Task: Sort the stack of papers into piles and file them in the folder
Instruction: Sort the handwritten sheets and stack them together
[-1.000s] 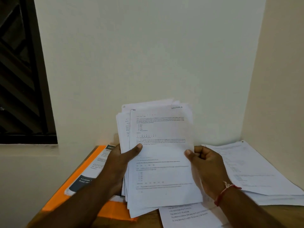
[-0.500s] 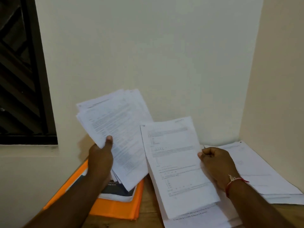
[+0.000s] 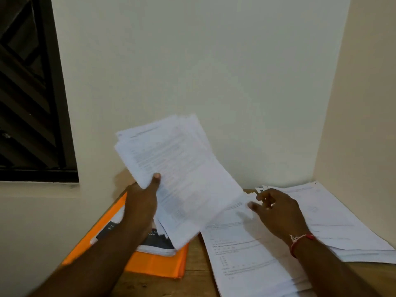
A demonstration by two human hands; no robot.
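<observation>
Stack of papers (image 3: 175,174): lifted clear of the table and tilted left, top sheet facing me so I can read it.
Left hand (image 3: 141,202): grips the stack's lower left edge, thumb on the front sheet, which frees the other hand.
Right hand (image 3: 276,213): fingers loose and holding nothing that I can make out, low over the middle pile (image 3: 252,254).
Right pile (image 3: 342,221): lies flat beside the middle pile, I judge to keep the kinds separate.
Orange folder (image 3: 158,264): lies flat at left under a booklet (image 3: 156,243). I judge filing has not yet begun.
</observation>
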